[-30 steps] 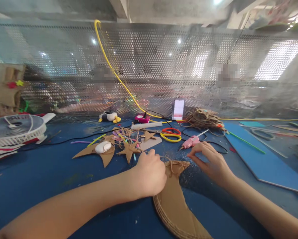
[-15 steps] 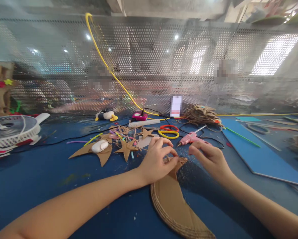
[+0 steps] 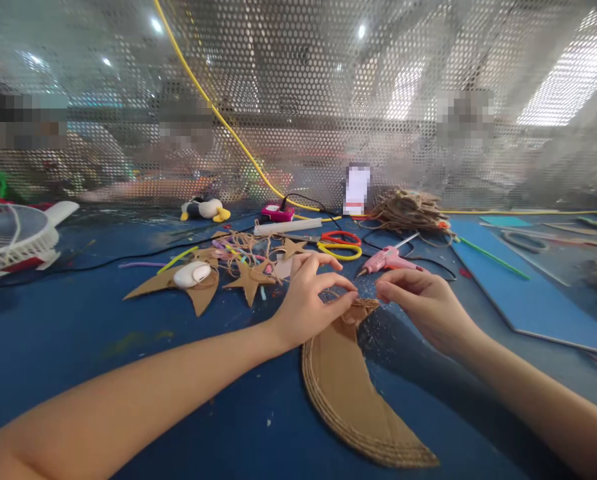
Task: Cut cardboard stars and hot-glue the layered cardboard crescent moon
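Observation:
A brown cardboard crescent (image 3: 348, 393) with a layered edge lies on the blue table. At its upper end is a small cardboard piece (image 3: 366, 308) with a stacked, corrugated edge. My left hand (image 3: 313, 300) pinches that piece between thumb and index finger, the other fingers raised. Just right of it, my right hand (image 3: 423, 303) is held with thumb and index finger pressed together; anything between them is too small to make out. Behind my right hand lies a pink glue gun (image 3: 381, 260).
Cardboard stars (image 3: 251, 283), a white mouse (image 3: 192, 274), red scissors (image 3: 341, 237) and yellow-handled scissors (image 3: 339, 251) lie behind my left hand. A twine bundle (image 3: 411, 210) sits at the back; a blue board (image 3: 533, 293) is at right, a white fan (image 3: 18, 237) at left.
The view has tilted down, so the table things appear higher. My right hand's fingers have drawn closer to the small cardboard piece, which has tipped in my left hand.

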Available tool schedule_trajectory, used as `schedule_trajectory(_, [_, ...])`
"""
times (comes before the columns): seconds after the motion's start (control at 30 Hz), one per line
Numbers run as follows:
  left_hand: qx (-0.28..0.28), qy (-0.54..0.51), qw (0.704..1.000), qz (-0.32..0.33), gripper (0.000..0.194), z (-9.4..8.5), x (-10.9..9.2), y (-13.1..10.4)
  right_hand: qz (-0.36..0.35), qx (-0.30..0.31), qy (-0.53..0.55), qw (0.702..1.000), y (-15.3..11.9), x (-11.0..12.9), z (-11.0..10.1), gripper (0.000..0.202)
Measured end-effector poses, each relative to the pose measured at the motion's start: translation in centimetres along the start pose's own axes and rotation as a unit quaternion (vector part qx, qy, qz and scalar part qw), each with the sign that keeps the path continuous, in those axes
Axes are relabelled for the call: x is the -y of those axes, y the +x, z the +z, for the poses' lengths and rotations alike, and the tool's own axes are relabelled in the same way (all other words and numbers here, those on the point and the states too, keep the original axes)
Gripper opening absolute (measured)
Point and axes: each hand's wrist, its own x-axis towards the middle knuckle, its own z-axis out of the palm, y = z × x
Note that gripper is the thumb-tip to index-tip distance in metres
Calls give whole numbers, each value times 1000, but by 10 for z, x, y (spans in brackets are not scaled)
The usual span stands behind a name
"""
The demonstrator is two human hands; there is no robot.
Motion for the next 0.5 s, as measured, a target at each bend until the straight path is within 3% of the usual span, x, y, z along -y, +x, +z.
schedule_trajectory(0.13, [61,5,998,-7,11,0,0,1,-81,-51,-133,986,3,2,-9,36])
schedule_trajectory(0.27, [151,10,988,17,25,3,1,-1,-143,-122,-318,929,6,2,-21,39])
schedule_trajectory(0.4, [171,29,984,39,5,5,3,-3,-185,-51,-348,918,7,3,-26,47])
schedule_trajectory(0.5, [153,27,988,16,8,6,4,-1,-260,63,-380,886,8,0,-26,21])
